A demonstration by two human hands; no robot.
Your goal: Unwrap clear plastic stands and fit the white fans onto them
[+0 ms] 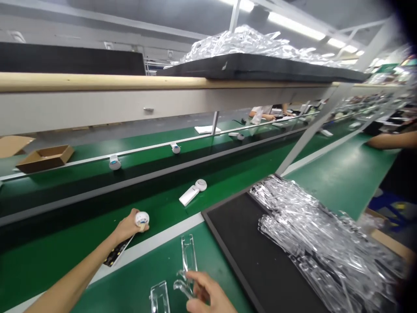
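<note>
My left hand (129, 227) is shut around a small round white device (142, 218) with slotted markings, holding it above the green conveyor belt (81, 265). Under that wrist lies a black strip with white marks (117, 252). My right hand (206, 291) grips a clear moulded plastic holder (189, 261) by its curved lower part. Another clear plastic piece (159, 298) stands on the green bench just left of that hand. Farther up the belt lies a white handheld device with a round head (192, 192).
A black tray (234, 252) heaped with clear plastic holders (325, 243) lies to the right. Several white round devices ride a farther green belt beyond a metal rail (146, 150). Co-workers' hands (263, 115) (391, 140) show beyond, a cardboard tray (44, 158) sits left, and a foil-like heap (241, 45) sits overhead.
</note>
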